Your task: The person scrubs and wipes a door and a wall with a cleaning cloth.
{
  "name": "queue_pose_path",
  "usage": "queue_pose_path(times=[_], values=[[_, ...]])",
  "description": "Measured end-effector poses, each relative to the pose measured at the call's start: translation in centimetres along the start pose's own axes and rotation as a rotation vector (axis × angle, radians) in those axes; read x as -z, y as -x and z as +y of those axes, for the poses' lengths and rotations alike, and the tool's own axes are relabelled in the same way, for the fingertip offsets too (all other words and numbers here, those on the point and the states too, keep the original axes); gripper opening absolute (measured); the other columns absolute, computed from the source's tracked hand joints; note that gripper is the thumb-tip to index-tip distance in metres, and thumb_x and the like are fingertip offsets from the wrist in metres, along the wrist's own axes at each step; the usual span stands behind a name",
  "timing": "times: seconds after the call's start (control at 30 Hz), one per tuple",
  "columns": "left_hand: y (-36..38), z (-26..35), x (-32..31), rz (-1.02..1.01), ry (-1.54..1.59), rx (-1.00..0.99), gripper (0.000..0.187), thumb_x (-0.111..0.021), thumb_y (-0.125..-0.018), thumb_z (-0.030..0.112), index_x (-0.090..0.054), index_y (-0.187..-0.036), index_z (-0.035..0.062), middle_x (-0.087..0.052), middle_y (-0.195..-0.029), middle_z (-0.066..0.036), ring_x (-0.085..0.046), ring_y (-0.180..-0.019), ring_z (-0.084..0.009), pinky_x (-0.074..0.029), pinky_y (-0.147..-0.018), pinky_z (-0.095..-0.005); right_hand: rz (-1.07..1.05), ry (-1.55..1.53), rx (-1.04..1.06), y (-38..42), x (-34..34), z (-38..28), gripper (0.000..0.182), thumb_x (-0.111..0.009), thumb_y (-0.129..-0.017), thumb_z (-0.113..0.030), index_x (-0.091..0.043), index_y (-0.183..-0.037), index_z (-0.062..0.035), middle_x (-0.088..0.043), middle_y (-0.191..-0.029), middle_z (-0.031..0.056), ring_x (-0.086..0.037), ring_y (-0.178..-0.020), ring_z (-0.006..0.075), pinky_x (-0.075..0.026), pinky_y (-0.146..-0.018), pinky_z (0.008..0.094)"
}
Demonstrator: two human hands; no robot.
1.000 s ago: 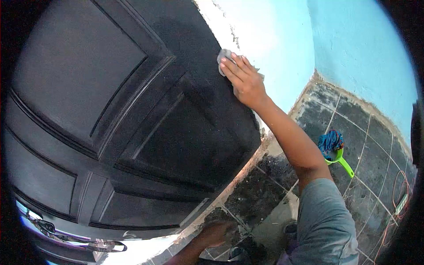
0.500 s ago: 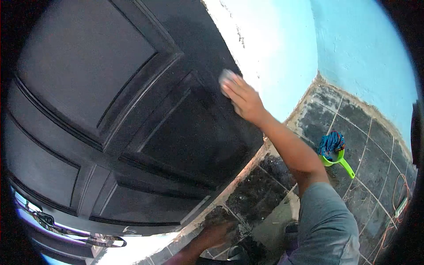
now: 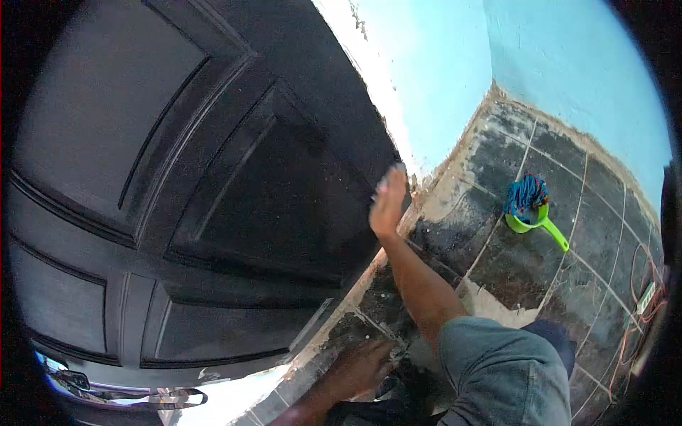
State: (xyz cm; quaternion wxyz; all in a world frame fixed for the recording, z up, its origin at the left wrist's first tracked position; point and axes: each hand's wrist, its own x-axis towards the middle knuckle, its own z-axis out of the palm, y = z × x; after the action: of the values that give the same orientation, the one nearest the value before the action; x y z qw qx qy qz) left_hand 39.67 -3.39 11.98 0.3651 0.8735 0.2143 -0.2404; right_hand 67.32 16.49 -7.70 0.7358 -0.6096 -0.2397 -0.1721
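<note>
My right hand is at the edge of a black panelled door, close to its corner by the floor and the pale blue wall. The hand is motion-smeared. Its fingers press a small grey pad to the dark surface; the pad is mostly hidden behind them. Low in the view, my left hand sits in shadow over the dark floor tiles, near my legs. Its fingers look loosely stretched, with nothing visible in them.
On the dark tiled floor to the right stands a green dipper with a blue patterned cloth in it. A power strip and orange cable lie farther right. A strap shows at lower left.
My right hand has slid down along the door edge toward the floor corner, with the grey pad. The view has shifted slightly; my left hand stays low near my legs.
</note>
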Motion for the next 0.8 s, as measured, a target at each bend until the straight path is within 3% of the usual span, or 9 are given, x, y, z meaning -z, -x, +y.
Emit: queue_pose_path(times=[0.13, 0.2, 0.27, 0.33, 0.47, 0.53, 0.63, 0.7, 0.8], values=[[0.4, -1.7, -0.7, 0.016, -0.078, -0.021, 0.052, -0.061, -0.102, 0.032, -0.054, -0.145, 0.0041, -0.062, -0.135, -0.026, -0.060, -0.123, -0.0442, -0.047, -0.106, -0.0538, 0.129, 0.041, -0.629, 1.8, -2.6, 3.0, 0.050, -0.046, -0.109, -0.022, -0.044, -0.149, 0.0066, -0.036, -0.162, 0.0281, -0.028, -0.154, 0.0421, -0.021, -0.127, 0.0492], [0.4, -2.7, -0.6, 0.005, -0.189, -0.021, 0.051, -0.060, -0.102, 0.033, -0.054, -0.145, 0.0062, -0.062, -0.135, -0.026, -0.060, -0.123, -0.0444, -0.047, -0.106, -0.0535, 0.047, -0.017, -0.432, -4.0, -2.6, -7.8, 0.056, -0.045, -0.111, -0.026, -0.037, -0.156, 0.0046, -0.027, -0.168, 0.0263, -0.018, -0.159, 0.0375, -0.015, -0.129, 0.0465], [0.3, -3.5, -0.7, -0.052, -0.043, 0.048, 0.050, -0.059, -0.102, 0.031, -0.054, -0.146, 0.0084, -0.062, -0.134, -0.027, -0.061, -0.123, -0.0445, -0.048, -0.106, -0.0530, -0.022, -0.169, -0.045, -8.6, -2.6, -16.4, 0.054, -0.047, -0.110, -0.027, -0.043, -0.154, 0.0032, -0.038, -0.162, 0.0278, -0.030, -0.155, 0.0399, -0.021, -0.127, 0.0483], [-0.6, -4.9, -0.8, -0.081, -0.007, 0.107, 0.053, -0.062, -0.099, 0.031, -0.053, -0.148, 0.0137, -0.061, -0.137, -0.025, -0.061, -0.124, -0.0434, -0.049, -0.106, -0.0522, -0.096, -0.283, 0.269, -11.2, -3.8, -21.8, 0.053, -0.056, -0.104, -0.025, -0.049, -0.152, -0.0032, -0.046, -0.158, 0.0196, -0.037, -0.151, 0.0378, -0.025, -0.126, 0.0499], [-1.1, -7.0, -2.0, -0.132, -0.077, 0.194, 0.061, -0.069, -0.094, 0.030, -0.052, -0.152, 0.0207, -0.060, -0.144, -0.021, -0.060, -0.129, -0.0404, -0.048, -0.109, -0.0499, -0.274, 0.051, 0.588, -12.2, -2.4, -19.2, 0.054, -0.064, -0.096, -0.024, -0.057, -0.147, -0.0090, -0.051, -0.155, 0.0128, -0.037, -0.151, 0.0357, -0.027, -0.125, 0.0527], [-1.4, -6.5, -1.1, -0.144, -0.072, 0.224, 0.062, -0.070, -0.093, 0.029, -0.052, -0.151, 0.0192, -0.060, -0.144, -0.021, -0.059, -0.130, -0.0402, -0.048, -0.110, -0.0491, -0.326, 0.096, 0.486, -7.0, -2.5, -12.5, 0.053, -0.063, -0.096, -0.026, -0.058, -0.147, -0.0103, -0.051, -0.155, 0.0137, -0.030, -0.155, 0.0365, -0.022, -0.126, 0.0559], [-1.5, -3.7, 0.7, -0.161, -0.048, 0.308, 0.062, -0.072, -0.092, 0.028, -0.053, -0.150, 0.0169, -0.060, -0.142, -0.022, -0.059, -0.130, -0.0404, -0.048, -0.110, -0.0483, -0.168, 0.055, 0.216, -0.4, -0.4, -5.3, 0.052, -0.052, -0.103, -0.027, -0.054, -0.147, -0.0004, -0.052, -0.147, 0.0250, -0.045, -0.137, 0.0488, -0.027, -0.118, 0.0635], [-1.4, -3.0, 0.7, -0.171, -0.071, 0.372, 0.062, -0.073, -0.091, 0.029, -0.054, -0.149, 0.0152, -0.061, -0.141, -0.023, -0.060, -0.129, -0.0407, -0.048, -0.110, -0.0479, 0.066, 0.019, 0.091, 3.8, -0.2, -0.1, 0.050, -0.041, -0.111, -0.019, -0.040, -0.155, 0.0051, -0.039, -0.161, 0.0262, -0.034, -0.150, 0.0459, -0.024, -0.123, 0.0561], [-0.5, -4.2, -1.0, -0.010, -0.119, 0.170, 0.055, -0.062, -0.101, 0.036, -0.054, -0.144, 0.0021, -0.065, -0.131, -0.028, -0.063, -0.122, -0.0427, -0.049, -0.106, -0.0512, 0.112, 0.011, -0.583, 6.8, -0.3, 2.5, 0.051, -0.044, -0.109, -0.013, -0.035, -0.157, 0.0047, -0.039, -0.162, 0.0244, -0.036, -0.150, 0.0429, -0.026, -0.125, 0.0484]])
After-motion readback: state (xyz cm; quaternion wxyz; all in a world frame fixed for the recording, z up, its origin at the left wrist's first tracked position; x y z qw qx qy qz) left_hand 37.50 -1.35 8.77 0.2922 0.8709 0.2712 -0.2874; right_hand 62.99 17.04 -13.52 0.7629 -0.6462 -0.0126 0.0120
